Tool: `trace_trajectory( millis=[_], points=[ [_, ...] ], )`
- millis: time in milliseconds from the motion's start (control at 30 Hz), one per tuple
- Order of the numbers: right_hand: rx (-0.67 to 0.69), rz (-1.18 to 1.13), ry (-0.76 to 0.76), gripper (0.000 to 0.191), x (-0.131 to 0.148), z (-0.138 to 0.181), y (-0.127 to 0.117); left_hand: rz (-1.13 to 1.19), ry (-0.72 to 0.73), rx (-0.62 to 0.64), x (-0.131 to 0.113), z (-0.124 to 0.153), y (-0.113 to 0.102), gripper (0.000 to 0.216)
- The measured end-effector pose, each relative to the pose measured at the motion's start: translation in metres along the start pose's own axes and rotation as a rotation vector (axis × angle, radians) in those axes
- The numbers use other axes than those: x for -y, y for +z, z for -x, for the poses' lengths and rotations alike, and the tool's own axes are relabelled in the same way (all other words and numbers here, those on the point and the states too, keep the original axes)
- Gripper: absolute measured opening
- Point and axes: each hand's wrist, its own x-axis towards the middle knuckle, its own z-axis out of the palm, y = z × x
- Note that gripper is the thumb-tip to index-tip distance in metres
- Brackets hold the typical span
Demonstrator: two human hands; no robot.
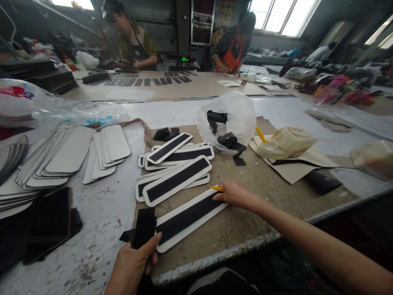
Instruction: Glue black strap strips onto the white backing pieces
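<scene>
My left hand (134, 261) is closed on a few black strips (143, 226) at the near table edge. They overlap the near end of a long white board with a black strip on it (187, 216). My right hand (236, 194) rests on that board's far end, fingers closed around a thin yellow tool (216, 188). Just beyond lies a pile of several similar white boards with black strips (175, 167).
Plain white boards (72, 151) are stacked at the left. A clear plastic bag with black strips (229, 123) and a wrapped yellowish lump with a yellow stick (287, 142) sit behind. Two other people work at the far table (172, 84). Dark sheets (46, 223) lie near left.
</scene>
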Motion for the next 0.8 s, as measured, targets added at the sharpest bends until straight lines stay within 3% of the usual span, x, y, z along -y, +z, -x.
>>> trace_trajectory(
  millis=[533, 800],
  points=[
    [0.084, 0.04, -0.089, 0.025, -0.004, -0.011, 0.003, 0.1, -0.085, 0.027, -0.014, 0.011, -0.001, 0.037],
    [-0.01, 0.15, 0.044, 0.045, 0.001, -0.001, -0.005, 0.083, -0.045, -0.007, -0.011, 0.009, 0.001, 0.04]
  ],
)
